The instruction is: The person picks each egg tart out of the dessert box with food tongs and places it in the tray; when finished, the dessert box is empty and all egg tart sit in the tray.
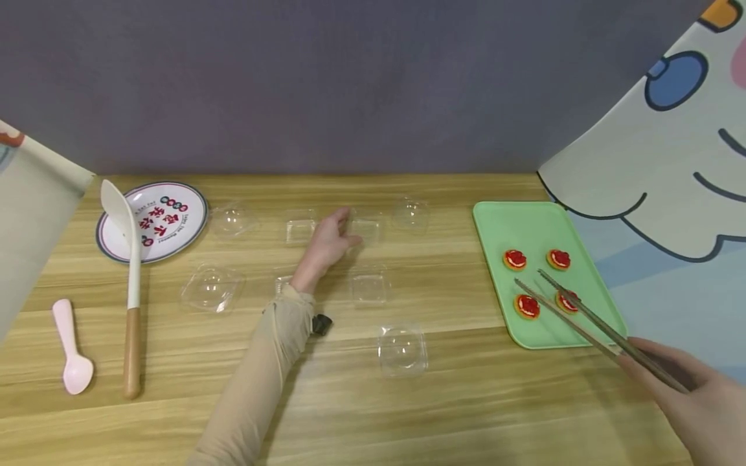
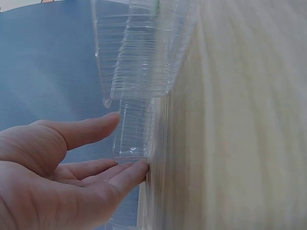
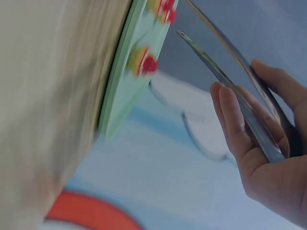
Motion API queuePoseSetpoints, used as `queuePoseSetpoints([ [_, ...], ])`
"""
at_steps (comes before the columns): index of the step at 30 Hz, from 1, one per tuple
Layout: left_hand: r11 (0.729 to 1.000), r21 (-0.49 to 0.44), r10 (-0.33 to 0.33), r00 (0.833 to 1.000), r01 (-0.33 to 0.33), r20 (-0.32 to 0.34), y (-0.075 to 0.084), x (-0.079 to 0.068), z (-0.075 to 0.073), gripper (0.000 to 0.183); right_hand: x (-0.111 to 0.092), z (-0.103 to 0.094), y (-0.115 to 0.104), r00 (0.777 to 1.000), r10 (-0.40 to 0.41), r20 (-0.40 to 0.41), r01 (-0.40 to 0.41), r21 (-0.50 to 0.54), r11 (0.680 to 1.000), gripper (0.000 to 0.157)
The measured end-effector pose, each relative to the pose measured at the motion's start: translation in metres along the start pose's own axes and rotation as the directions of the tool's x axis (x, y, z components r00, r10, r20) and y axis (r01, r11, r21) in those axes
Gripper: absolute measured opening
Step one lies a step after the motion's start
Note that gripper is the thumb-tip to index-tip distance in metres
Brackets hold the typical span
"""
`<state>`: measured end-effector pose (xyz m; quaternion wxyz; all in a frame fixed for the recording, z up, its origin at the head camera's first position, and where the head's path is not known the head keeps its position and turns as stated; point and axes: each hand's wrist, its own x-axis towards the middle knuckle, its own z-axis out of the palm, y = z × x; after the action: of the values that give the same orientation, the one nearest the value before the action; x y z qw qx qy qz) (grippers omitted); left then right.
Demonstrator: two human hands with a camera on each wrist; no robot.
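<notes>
My left hand (image 1: pixel 331 241) reaches to the back middle of the table, thumb and fingers spread beside a clear plastic box (image 1: pixel 365 229). In the left wrist view its fingertips are right at the lower end of a small clear box (image 2: pixel 134 132), and a larger clear box (image 2: pixel 139 57) stands in front. On the right, my right hand (image 1: pixel 693 395) grips long metal tweezers (image 1: pixel 612 333), their tips apart over a green tray (image 1: pixel 519 223). Several small tarts with red topping, such as this tart (image 1: pixel 515 259), sit on the tray. The tweezers (image 3: pixel 230 79) hold nothing between their tips.
Several more clear containers are spread about, including a domed container (image 1: pixel 402 349) in front and another domed container (image 1: pixel 212 288) at left. A white spatula (image 1: pixel 133 278) with a wooden handle leans over a printed plate (image 1: pixel 192 226). Beside it lies a pink spoon (image 1: pixel 72 349). A grey partition (image 1: pixel 326 90) rises behind.
</notes>
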<state>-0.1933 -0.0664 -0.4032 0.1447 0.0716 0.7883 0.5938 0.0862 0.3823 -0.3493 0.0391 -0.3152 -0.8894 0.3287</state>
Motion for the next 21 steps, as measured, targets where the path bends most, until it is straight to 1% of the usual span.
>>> queuePoseSetpoints([
  [1, 1.0, 0.002, -0.001, 1.0, 0.001, 0.0, 0.0, 0.0, 0.0, 0.078, -0.001, 0.004, -0.006, 1.0, -0.024, 0.016, 0.025, -0.043, 0.999, 0.054],
  [2, 1.0, 0.004, 0.001, 1.0, -0.001, -0.001, 0.0, 0.0, 0.0, 0.079, -0.002, 0.008, -0.012, 0.998, -0.053, 0.036, 0.055, -0.056, 0.997, 0.061],
  [4, 1.0, 0.01, 0.002, 1.0, -0.002, -0.004, 0.0, 0.0, -0.001, 0.079, -0.005, 0.017, -0.024, 0.987, -0.134, 0.085, 0.136, -0.022, 0.99, 0.057],
  [6, 1.0, 0.016, 0.002, 1.0, -0.002, -0.005, 0.0, 0.0, -0.001, 0.079, -0.007, 0.026, -0.035, 0.966, -0.22, 0.133, 0.222, 0.002, 0.975, 0.053],
  [9, 1.0, 0.021, 0.002, 1.0, -0.002, -0.005, -0.001, 0.0, 0.0, 0.079, -0.007, 0.039, -0.049, 0.921, -0.341, 0.19, 0.34, 0.034, 0.94, 0.045],
  [11, 1.0, 0.022, 0.001, 1.0, -0.001, -0.002, -0.001, -0.001, 0.0, 0.079, -0.006, 0.048, -0.057, 0.886, -0.417, 0.202, 0.417, 0.045, 0.908, 0.041],
  [13, 1.0, 0.023, 0.002, 1.0, -0.002, -0.001, -0.001, -0.001, 0.001, 0.079, -0.004, 0.056, -0.065, 0.857, -0.474, 0.205, 0.475, 0.045, 0.879, 0.04],
  [14, 1.0, 0.024, 0.001, 1.0, -0.001, -0.001, -0.001, -0.001, 0.001, 0.079, -0.003, 0.059, -0.069, 0.847, -0.489, 0.21, 0.491, 0.044, 0.87, 0.041],
  [15, 1.0, 0.024, 0.001, 1.0, -0.001, 0.0, -0.001, -0.001, 0.001, 0.079, -0.003, 0.063, -0.073, 0.837, -0.506, 0.208, 0.51, 0.037, 0.859, 0.041],
  [19, 1.0, 0.026, 0.003, 1.0, -0.003, 0.007, -0.001, -0.001, 0.001, 0.079, -0.001, 0.078, -0.087, 0.784, -0.596, 0.176, 0.603, 0.018, 0.798, 0.04],
  [21, 0.999, 0.032, 0.003, 1.0, -0.003, 0.008, -0.001, -0.001, 0.001, 0.08, 0.0, 0.085, -0.094, 0.752, -0.64, 0.159, 0.649, -0.006, 0.761, 0.039],
])
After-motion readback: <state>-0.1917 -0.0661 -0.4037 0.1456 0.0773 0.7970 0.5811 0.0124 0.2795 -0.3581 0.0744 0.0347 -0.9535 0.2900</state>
